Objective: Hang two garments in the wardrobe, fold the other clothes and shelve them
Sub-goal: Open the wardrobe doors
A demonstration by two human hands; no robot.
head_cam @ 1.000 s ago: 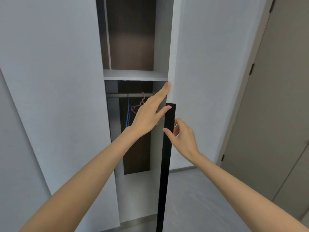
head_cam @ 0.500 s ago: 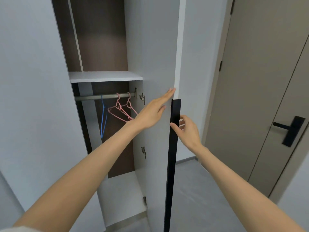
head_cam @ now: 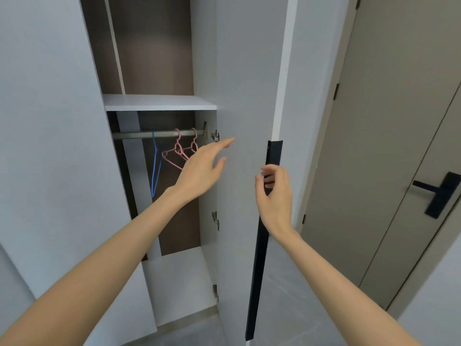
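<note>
Door-opening is judged current. Left hand (head_cam: 199, 171) is spread, empty; right hand (head_cam: 275, 196), at its 3 o'clock, is curled beside handle (head_cam: 257, 283), grip unclear. Hangers (head_cam: 178, 152) are wanted next.

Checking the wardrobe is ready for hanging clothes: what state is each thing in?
Right wardrobe door: open, swung out.
Left wardrobe door: open.
Rail: carries three hangers.
Blue hanger: bare.
Two pink hangers: bare.
Room door: shut.
Left hand: open, fingers straight, holding nothing.
Right hand: fingers curled at the black handle strip; grip unclear.
</note>
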